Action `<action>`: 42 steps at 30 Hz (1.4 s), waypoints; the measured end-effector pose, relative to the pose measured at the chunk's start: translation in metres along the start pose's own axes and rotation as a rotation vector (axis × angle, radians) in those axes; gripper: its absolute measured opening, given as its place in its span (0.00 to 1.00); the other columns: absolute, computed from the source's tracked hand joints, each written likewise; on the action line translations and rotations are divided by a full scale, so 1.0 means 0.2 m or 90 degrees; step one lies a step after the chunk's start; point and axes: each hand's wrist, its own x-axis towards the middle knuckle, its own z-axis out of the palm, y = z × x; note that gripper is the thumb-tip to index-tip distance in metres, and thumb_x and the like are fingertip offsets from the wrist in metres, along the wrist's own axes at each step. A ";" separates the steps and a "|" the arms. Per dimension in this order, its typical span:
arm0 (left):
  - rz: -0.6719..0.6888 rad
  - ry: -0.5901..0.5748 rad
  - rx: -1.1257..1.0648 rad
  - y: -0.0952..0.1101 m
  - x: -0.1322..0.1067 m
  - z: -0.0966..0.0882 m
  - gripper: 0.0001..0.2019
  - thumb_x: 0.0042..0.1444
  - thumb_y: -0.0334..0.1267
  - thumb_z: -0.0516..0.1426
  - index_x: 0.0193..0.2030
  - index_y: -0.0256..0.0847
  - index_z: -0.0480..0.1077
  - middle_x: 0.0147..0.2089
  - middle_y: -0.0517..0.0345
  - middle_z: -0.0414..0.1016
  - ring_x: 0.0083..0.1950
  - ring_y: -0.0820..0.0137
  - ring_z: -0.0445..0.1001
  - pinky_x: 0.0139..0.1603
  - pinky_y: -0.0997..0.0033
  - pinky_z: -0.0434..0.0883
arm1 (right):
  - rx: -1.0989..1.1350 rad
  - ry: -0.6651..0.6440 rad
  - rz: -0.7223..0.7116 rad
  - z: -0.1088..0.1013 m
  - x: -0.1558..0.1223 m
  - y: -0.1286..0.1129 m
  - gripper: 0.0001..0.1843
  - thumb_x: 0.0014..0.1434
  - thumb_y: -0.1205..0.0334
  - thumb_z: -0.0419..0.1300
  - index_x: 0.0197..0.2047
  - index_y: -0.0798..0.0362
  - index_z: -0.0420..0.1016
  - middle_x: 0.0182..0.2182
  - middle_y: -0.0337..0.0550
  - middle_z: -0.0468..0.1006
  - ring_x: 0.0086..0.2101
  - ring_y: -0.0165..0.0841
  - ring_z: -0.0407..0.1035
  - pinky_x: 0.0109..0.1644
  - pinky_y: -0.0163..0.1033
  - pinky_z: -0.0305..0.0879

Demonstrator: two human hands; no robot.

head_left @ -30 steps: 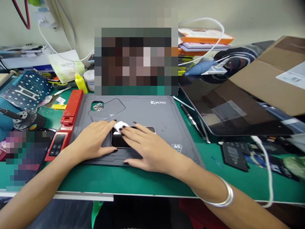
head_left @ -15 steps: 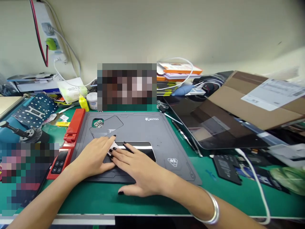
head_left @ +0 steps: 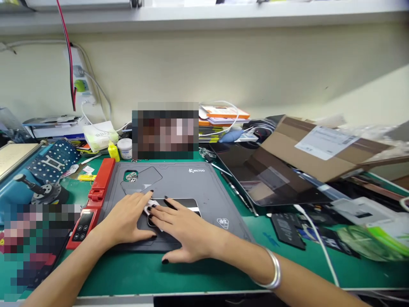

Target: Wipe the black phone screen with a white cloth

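A dark-screened phone (head_left: 189, 204) lies flat on the grey work mat (head_left: 209, 194). My right hand (head_left: 188, 230) rests over it, fingers stretched out flat and the thumb spread toward me. Under those fingertips shows a crumpled white wipe (head_left: 148, 209), pressed on the phone's left part. At the phone's left end is my left hand (head_left: 129, 217), fingers extended, thumb apart, its fingertips close to the wipe. Whether the left fingertips touch the phone or wipe, I cannot tell. Just beyond the hands lies a thin black rectangular outline (head_left: 162, 175), perhaps a frame or clear sheet.
A red device with buttons (head_left: 83, 226) edges the mat's left side. Pens (head_left: 237, 189) and a large dark glass panel (head_left: 271, 179) lie to the right, with an opened cardboard box (head_left: 287, 140) behind. A yellow bottle (head_left: 113, 151) and white jar (head_left: 125, 149) stand at the back.
The camera view has tilted up and shifted right. My right hand and the wipe have moved slightly over the phone, with more of the wipe now showing.
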 end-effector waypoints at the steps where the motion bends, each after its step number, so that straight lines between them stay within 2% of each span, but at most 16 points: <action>1: -0.003 -0.002 0.002 0.00 0.00 0.00 0.43 0.49 0.48 0.63 0.67 0.32 0.51 0.62 0.34 0.66 0.62 0.49 0.67 0.59 0.47 0.66 | -0.011 -0.004 0.002 -0.02 -0.02 0.03 0.44 0.58 0.38 0.57 0.65 0.65 0.60 0.64 0.60 0.62 0.65 0.46 0.51 0.70 0.57 0.34; 6: -0.016 0.003 0.010 0.00 0.00 0.00 0.39 0.52 0.47 0.62 0.66 0.33 0.53 0.61 0.34 0.68 0.61 0.49 0.69 0.58 0.47 0.68 | -0.024 -0.006 0.020 -0.11 -0.17 0.19 0.38 0.56 0.44 0.61 0.62 0.61 0.66 0.61 0.60 0.66 0.62 0.48 0.58 0.69 0.60 0.41; 11: -0.015 0.013 -0.006 -0.01 0.00 0.01 0.38 0.52 0.46 0.62 0.66 0.38 0.53 0.61 0.36 0.68 0.61 0.50 0.69 0.58 0.47 0.69 | -0.018 0.005 -0.001 -0.13 -0.23 0.20 0.38 0.56 0.43 0.60 0.60 0.65 0.68 0.58 0.63 0.69 0.60 0.50 0.62 0.67 0.63 0.45; 14: -0.019 0.017 -0.020 -0.01 0.00 0.01 0.38 0.52 0.45 0.62 0.67 0.40 0.52 0.61 0.38 0.68 0.60 0.51 0.69 0.58 0.48 0.68 | -0.004 -0.007 -0.044 -0.11 -0.26 0.21 0.38 0.56 0.43 0.60 0.60 0.65 0.68 0.58 0.62 0.70 0.60 0.48 0.63 0.67 0.62 0.47; 20: -0.028 0.006 -0.026 0.00 0.01 0.00 0.37 0.52 0.44 0.62 0.66 0.41 0.54 0.60 0.39 0.69 0.60 0.50 0.70 0.57 0.48 0.70 | -0.019 0.164 -0.017 -0.08 -0.33 0.26 0.25 0.58 0.52 0.61 0.54 0.59 0.74 0.50 0.57 0.78 0.53 0.46 0.71 0.65 0.60 0.54; 23: -0.030 0.002 -0.034 0.00 0.01 0.00 0.37 0.52 0.45 0.62 0.67 0.42 0.54 0.61 0.41 0.69 0.60 0.51 0.70 0.57 0.49 0.70 | 0.011 0.143 -0.076 -0.07 -0.33 0.24 0.24 0.59 0.50 0.59 0.52 0.59 0.75 0.48 0.55 0.79 0.50 0.43 0.73 0.65 0.56 0.56; 25: -0.030 0.002 -0.036 0.00 0.01 0.00 0.36 0.53 0.46 0.62 0.67 0.42 0.54 0.61 0.41 0.69 0.60 0.51 0.69 0.57 0.48 0.69 | 0.022 0.149 -0.096 -0.07 -0.33 0.25 0.22 0.60 0.52 0.59 0.51 0.58 0.76 0.47 0.53 0.80 0.49 0.41 0.74 0.64 0.54 0.59; 29: -0.037 -0.009 -0.035 0.00 0.01 -0.01 0.36 0.53 0.46 0.62 0.66 0.41 0.55 0.61 0.41 0.69 0.61 0.51 0.69 0.58 0.48 0.69 | -0.018 0.240 -0.039 -0.07 -0.34 0.28 0.16 0.60 0.61 0.57 0.50 0.54 0.77 0.45 0.51 0.81 0.46 0.41 0.76 0.61 0.55 0.64; 34: -0.035 -0.015 -0.030 0.00 0.01 -0.01 0.35 0.54 0.47 0.62 0.66 0.42 0.56 0.62 0.42 0.68 0.61 0.52 0.68 0.59 0.49 0.69 | 0.016 0.217 -0.094 -0.06 -0.34 0.28 0.18 0.61 0.56 0.58 0.49 0.56 0.77 0.45 0.50 0.82 0.46 0.40 0.76 0.59 0.52 0.67; 38: -0.037 -0.014 -0.029 0.00 0.02 -0.01 0.35 0.54 0.47 0.62 0.65 0.40 0.57 0.61 0.41 0.69 0.61 0.52 0.69 0.58 0.48 0.69 | -0.037 0.301 -0.054 -0.07 -0.34 0.31 0.13 0.61 0.66 0.54 0.43 0.54 0.79 0.38 0.46 0.84 0.41 0.37 0.79 0.55 0.50 0.71; 40: -0.033 -0.011 -0.027 0.00 0.02 -0.01 0.34 0.53 0.47 0.62 0.64 0.39 0.57 0.61 0.40 0.69 0.60 0.51 0.69 0.57 0.48 0.70 | -0.061 0.316 -0.035 -0.07 -0.34 0.30 0.12 0.61 0.65 0.55 0.41 0.54 0.80 0.37 0.47 0.84 0.39 0.39 0.79 0.53 0.50 0.73; 42: -0.030 -0.009 -0.024 0.00 0.02 -0.01 0.34 0.53 0.47 0.62 0.64 0.39 0.57 0.60 0.40 0.70 0.60 0.51 0.70 0.57 0.48 0.70 | -0.051 0.301 -0.055 -0.07 -0.34 0.28 0.12 0.61 0.60 0.57 0.42 0.55 0.80 0.38 0.48 0.84 0.40 0.40 0.79 0.53 0.51 0.73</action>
